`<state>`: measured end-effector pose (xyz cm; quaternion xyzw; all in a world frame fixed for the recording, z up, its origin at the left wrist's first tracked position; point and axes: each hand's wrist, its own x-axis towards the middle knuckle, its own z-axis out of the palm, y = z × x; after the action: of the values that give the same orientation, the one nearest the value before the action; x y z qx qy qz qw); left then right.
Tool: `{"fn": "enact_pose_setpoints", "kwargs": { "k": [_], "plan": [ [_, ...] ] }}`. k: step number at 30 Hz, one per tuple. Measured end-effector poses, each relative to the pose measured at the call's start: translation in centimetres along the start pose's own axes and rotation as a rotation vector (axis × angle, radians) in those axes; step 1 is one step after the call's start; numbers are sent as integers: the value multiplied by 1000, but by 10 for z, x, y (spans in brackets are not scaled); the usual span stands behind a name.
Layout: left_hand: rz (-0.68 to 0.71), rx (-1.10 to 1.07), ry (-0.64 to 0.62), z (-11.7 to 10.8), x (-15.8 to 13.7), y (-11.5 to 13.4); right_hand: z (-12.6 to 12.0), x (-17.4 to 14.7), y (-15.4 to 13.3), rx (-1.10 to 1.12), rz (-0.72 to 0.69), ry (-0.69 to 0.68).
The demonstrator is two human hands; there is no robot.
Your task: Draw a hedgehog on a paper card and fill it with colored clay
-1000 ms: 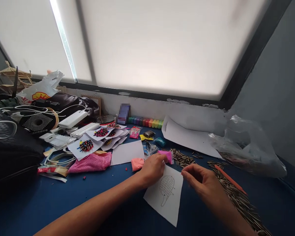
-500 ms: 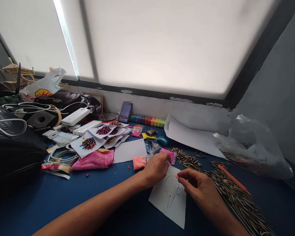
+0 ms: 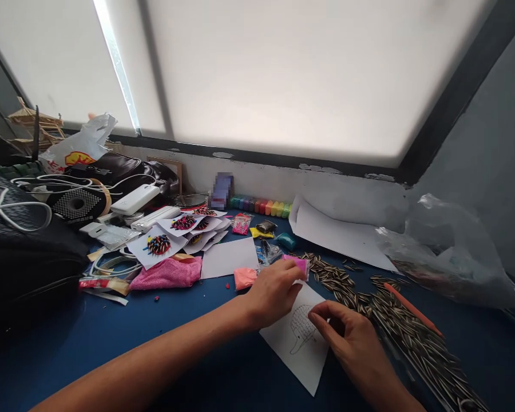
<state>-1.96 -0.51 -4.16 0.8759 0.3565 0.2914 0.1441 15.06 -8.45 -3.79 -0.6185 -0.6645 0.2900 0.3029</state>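
Note:
A sheet of white paper [image 3: 302, 372] lies tilted on the blue table, with a line drawing of a round-bodied, long-snouted animal covered in scale marks [image 3: 301, 329]. My left hand [image 3: 274, 292] rests at the sheet's upper left edge, its fingers curled beside a bright pink clay packet [image 3: 299, 264]; what is under the fingertips is hidden. Over the right side of the drawing, my right hand [image 3: 347, 332] is closed in a pinch. A small bit of pink clay showed at those fingertips a moment earlier; now they mostly cover it.
Striped sunflower seeds [image 3: 416, 337] spread along the right, with an orange tool [image 3: 414, 309] on them. Behind stand a clear plastic bag [image 3: 450, 257] and coloured clay packets [image 3: 266, 207]. Left lie a pink cloth [image 3: 167, 273], decorated cards [image 3: 157, 246] and a black bag [image 3: 30, 246].
The paper has turned slightly, its lower edge shifting left. My right hand stays close to the drawing, its pinch now covering more of it. The view has shifted a little.

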Motion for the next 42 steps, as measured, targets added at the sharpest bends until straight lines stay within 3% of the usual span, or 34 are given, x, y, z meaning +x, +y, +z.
{"fn": "enact_pose_setpoints", "kwargs": {
  "k": [5,8,13,17,24,42],
  "plan": [
    [308,-105,-218,-11,-21,-6,-3,-4,1,4,-1,-13],
    [388,-86,-290,-9,-28,-11,-4,-6,0,-19,-22,-28],
    [345,-85,-304,-4,-32,-12,0,-10,-1,-205,-163,6],
    [278,-135,-388,-11,-31,-10,2,-14,5,-285,-297,5],
    [233,-280,-559,-25,-25,-13,4,-16,8,-310,-360,19],
    [273,-208,-527,-20,-30,-14,21,-21,18,-525,-634,139]
  ]
}}
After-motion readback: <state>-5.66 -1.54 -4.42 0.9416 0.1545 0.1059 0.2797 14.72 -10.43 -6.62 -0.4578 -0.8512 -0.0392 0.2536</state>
